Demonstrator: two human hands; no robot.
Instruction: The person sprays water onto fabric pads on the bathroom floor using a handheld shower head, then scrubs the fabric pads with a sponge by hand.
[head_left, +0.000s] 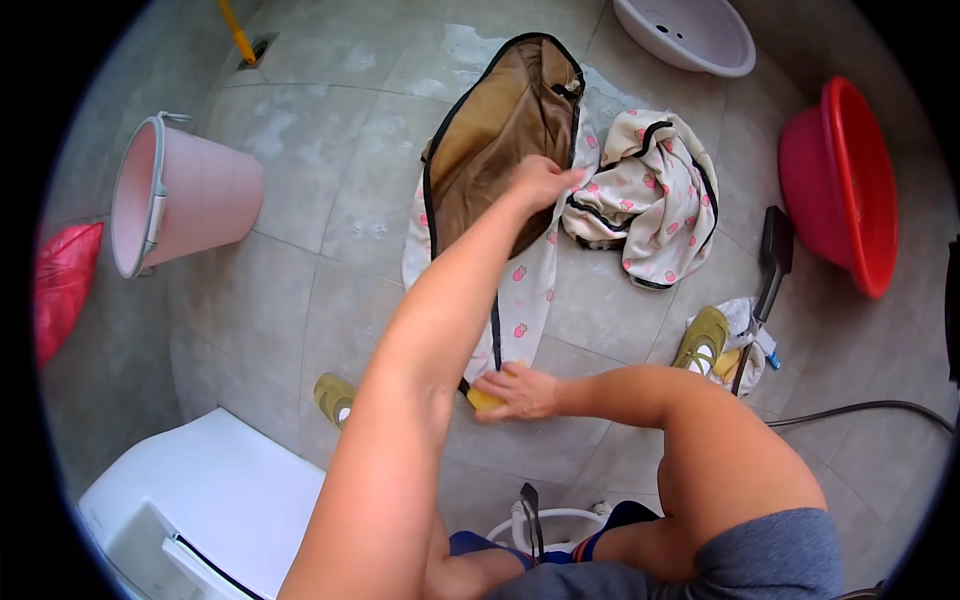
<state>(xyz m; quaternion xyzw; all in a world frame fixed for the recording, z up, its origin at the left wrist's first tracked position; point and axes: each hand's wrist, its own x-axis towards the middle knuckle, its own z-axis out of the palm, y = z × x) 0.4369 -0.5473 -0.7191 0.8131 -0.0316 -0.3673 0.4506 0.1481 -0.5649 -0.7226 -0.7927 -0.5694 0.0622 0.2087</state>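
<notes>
A fabric cover (537, 285) with a pink print on white, black edging and a brown lining (480, 150) lies spread on the tiled floor. My left hand (543, 186) is closed on its edge, near the middle of the piece. At the near end of the cover, my right hand (520, 391) presses a yellow block (484, 400) against the cloth; it looks like a bar of soap. Part of the block is hidden under my fingers. Bunched cloth (660, 200) of the same print lies to the right.
A pink bucket (210, 190) lies on its side at left, above a white toilet (230, 490). A red basin (830, 190) leans at right; a pale basin (690, 35) is at the back. A black-handled brush-like tool (772, 262) lies near my right shoe (703, 338).
</notes>
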